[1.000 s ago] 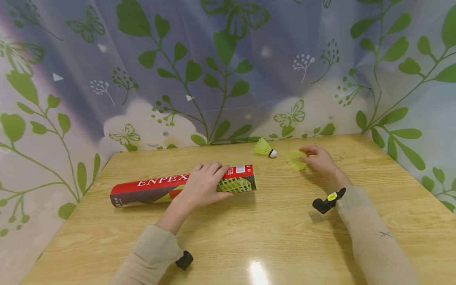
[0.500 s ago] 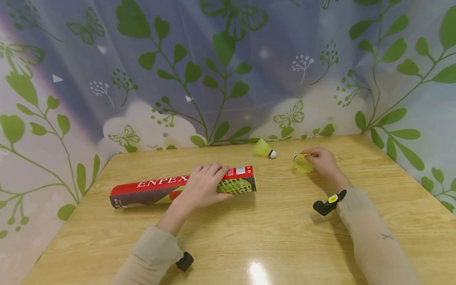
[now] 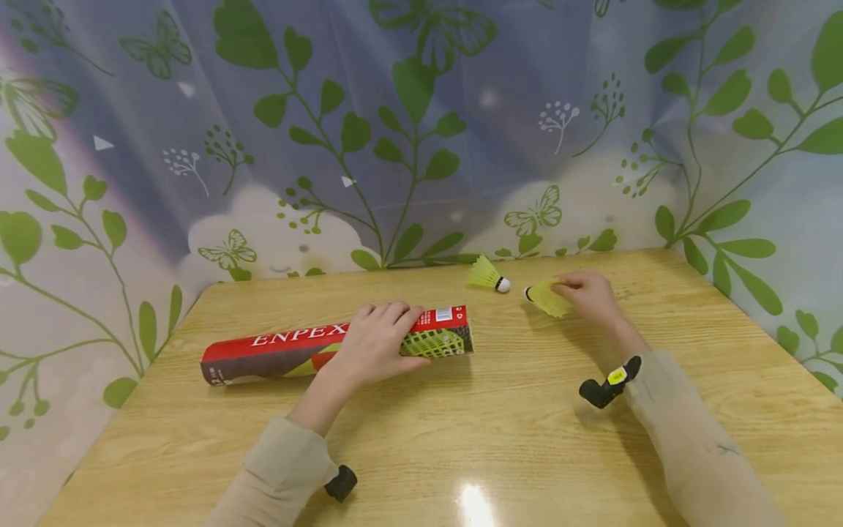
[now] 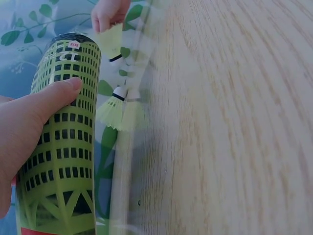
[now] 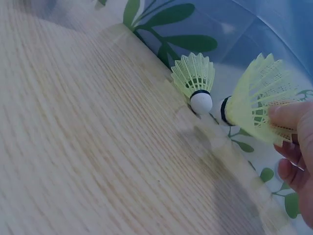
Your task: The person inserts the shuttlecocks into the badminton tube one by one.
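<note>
My left hand (image 3: 378, 342) grips a long red, grey and green shuttlecock tube (image 3: 283, 353) marked ENPEX, which lies on its side. In the left wrist view the thumb presses along the tube's green net print (image 4: 73, 127). My right hand (image 3: 596, 298) pinches a yellow shuttlecock (image 5: 257, 100) by the rim of its skirt, thumb on the outside. Its black-banded cork end points left in the head view. A second yellow shuttlecock (image 3: 487, 274) with a white cork lies on the table just left of the held one, its cork toward it.
The wooden table (image 3: 421, 432) ends at a curtain (image 3: 461, 146) printed with green leaves and butterflies, right behind the lying shuttlecock. Black wrist cameras (image 3: 606, 384) sit on both sleeves.
The right hand has turned the held shuttlecock so that its cork end swings out to the left, toward the lying one. The left hand and the tube have stayed in place.
</note>
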Demonstrator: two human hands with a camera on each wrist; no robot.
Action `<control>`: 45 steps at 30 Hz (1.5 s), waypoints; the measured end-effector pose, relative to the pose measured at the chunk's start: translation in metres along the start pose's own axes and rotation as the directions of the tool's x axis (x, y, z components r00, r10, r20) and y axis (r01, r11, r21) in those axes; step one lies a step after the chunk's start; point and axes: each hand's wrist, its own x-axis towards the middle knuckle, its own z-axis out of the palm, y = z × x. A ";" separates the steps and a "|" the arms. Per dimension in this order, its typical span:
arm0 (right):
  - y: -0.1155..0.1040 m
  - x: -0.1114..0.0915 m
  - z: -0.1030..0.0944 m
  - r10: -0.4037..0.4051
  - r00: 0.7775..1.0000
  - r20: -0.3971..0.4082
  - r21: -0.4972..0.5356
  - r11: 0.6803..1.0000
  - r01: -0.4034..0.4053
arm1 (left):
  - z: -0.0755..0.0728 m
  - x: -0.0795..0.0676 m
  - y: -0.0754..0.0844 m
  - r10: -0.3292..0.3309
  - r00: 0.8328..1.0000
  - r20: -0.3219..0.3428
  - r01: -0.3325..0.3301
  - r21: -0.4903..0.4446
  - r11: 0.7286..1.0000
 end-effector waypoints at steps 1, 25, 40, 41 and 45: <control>-0.002 0.000 0.000 -0.011 1.000 0.002 0.000 1.000 0.011 | 0.000 0.000 0.000 0.002 1.000 -0.004 -0.002 0.002 1.000; -0.049 -0.030 -0.003 -0.040 0.997 0.070 0.149 0.988 0.029 | -0.001 -0.001 -0.001 0.011 0.999 -0.030 -0.011 0.014 1.000; -0.069 -0.045 0.012 -0.036 0.996 0.078 0.346 0.938 0.007 | -0.003 -0.001 0.000 0.005 0.999 -0.050 -0.005 0.013 1.000; -0.070 -0.046 0.014 -0.038 0.996 0.082 0.364 0.932 0.005 | -0.004 -0.001 0.000 0.005 0.999 -0.048 -0.005 0.014 1.000; -0.072 -0.046 0.022 -0.039 0.994 0.105 0.417 0.909 -0.009 | -0.004 -0.001 0.000 0.004 0.999 -0.046 -0.003 0.018 1.000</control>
